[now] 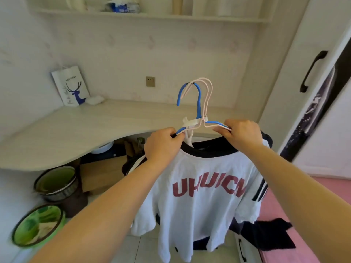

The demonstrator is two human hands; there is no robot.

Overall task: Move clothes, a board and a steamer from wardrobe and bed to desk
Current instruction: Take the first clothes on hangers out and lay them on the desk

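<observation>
1. My left hand (161, 144) has its fingers curled round the left shoulder of the bunched hangers (197, 103), one blue and the others pale pink.
2. My right hand (242, 133) pinches the right shoulder of the same bunch.
3. The white T-shirt (199, 196), black at the collar with red lettering, hangs from them in mid-air, in front of the desk (76, 126).
4. Darker clothes (269, 236) hang behind it, over the pink bed (284, 205).
5. The wardrobe door (296, 82) stands at my right.
</observation>
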